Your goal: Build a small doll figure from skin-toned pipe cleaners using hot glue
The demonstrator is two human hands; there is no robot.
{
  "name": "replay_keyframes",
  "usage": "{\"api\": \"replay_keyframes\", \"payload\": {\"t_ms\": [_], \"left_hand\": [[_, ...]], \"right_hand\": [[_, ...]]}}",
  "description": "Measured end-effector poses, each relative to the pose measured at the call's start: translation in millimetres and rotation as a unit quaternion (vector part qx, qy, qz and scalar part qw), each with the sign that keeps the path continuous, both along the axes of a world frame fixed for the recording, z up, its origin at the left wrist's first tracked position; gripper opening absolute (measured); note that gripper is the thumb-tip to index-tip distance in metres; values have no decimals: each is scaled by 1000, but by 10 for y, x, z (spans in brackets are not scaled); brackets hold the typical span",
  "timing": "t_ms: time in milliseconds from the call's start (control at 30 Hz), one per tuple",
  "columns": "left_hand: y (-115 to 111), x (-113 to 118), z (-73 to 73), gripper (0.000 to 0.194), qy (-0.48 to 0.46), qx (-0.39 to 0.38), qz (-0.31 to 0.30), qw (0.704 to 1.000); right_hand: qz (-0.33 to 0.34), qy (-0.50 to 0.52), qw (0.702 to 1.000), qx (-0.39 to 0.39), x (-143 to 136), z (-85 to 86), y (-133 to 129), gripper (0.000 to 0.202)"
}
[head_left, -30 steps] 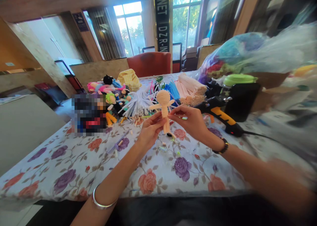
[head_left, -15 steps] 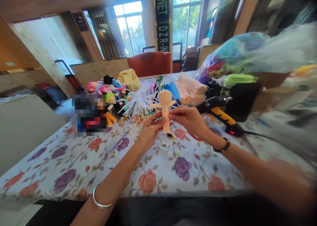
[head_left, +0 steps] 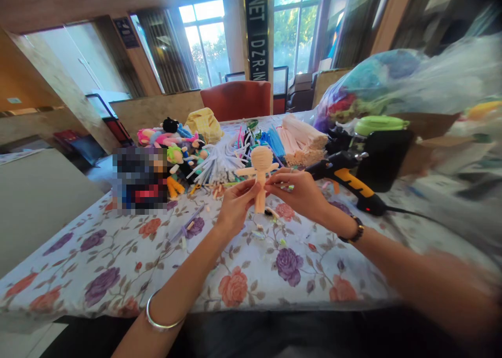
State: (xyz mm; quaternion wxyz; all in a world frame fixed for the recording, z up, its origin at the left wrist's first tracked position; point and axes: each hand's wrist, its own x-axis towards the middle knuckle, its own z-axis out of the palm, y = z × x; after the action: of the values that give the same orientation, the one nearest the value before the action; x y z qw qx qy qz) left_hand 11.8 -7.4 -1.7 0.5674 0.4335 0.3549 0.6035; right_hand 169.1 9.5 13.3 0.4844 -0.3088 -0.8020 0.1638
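A cream-coloured doll with a round ridged head, outstretched arms and two legs is held upright over the table. My left hand pinches its lower body from the left, thumb in front. From the right, my right hand grips the doll's side near the waist with closed fingertips. Behind the doll lies a bundle of white pipe cleaners. Beyond my right hand rests a black and yellow glue gun with a red light lit on its handle.
Several finished dolls are heaped at the back left beside a blurred-out patch. Pale pink pipe cleaners and blue ones lie at the back. A green-lidded jar and large plastic bags stand right. The floral tablecloth carries small scraps.
The doll has dropped slightly, its head now lower and a little to the left. Both hands keep their hold, with the left fingers a little higher on its body.
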Motion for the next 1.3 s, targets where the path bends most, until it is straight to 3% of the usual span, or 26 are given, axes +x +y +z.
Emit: {"api": "replay_keyframes", "payload": {"t_ms": [233,500,667,867,1300], "left_hand": [[16,-16,-21,26,48,49,15,998],[-7,-21,11,23,-10,9,-34,999],[-8,-22,12,24,-53,-22,-64,996],[-51,9,31,24,-83,-13,-69,994],[-39,-7,-35,21,-57,57,-44,996]], "right_hand": [[-7,-5,1000,27,-8,-6,2,9],[22,4,1000,2,5,32,-17,9],[74,73,990,-98,4,43,-3,9],[140,182,948,-223,5,-2,45,19],[148,275,896,-314,-109,-100,-3,25]]}}
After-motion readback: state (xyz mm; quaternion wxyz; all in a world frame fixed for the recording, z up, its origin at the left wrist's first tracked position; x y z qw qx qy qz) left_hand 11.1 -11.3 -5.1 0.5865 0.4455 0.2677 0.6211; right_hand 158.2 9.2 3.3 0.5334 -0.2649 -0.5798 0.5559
